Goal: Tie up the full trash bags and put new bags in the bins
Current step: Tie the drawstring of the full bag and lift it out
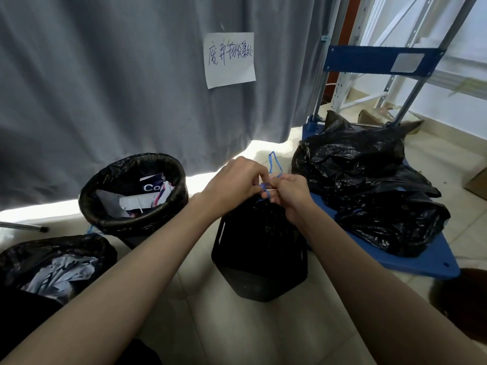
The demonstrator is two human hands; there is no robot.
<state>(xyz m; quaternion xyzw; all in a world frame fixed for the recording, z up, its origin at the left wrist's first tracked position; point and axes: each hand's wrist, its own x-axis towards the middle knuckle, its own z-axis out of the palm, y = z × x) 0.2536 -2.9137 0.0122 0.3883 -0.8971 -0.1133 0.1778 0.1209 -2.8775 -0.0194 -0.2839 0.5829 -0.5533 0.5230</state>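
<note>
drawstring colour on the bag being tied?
Blue drawstring, clearest in the head view.

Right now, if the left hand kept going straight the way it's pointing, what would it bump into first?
Probably the right hand: the left hand points right at it, and both pinch the blue string over the middle bag. Depth is hard to judge.

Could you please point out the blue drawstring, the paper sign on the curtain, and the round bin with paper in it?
blue drawstring (274, 164): head view, on the loop above the hands.
paper sign (229, 60): head view, sheet's middle.
round bin (105, 222): head view, near rim.
</note>
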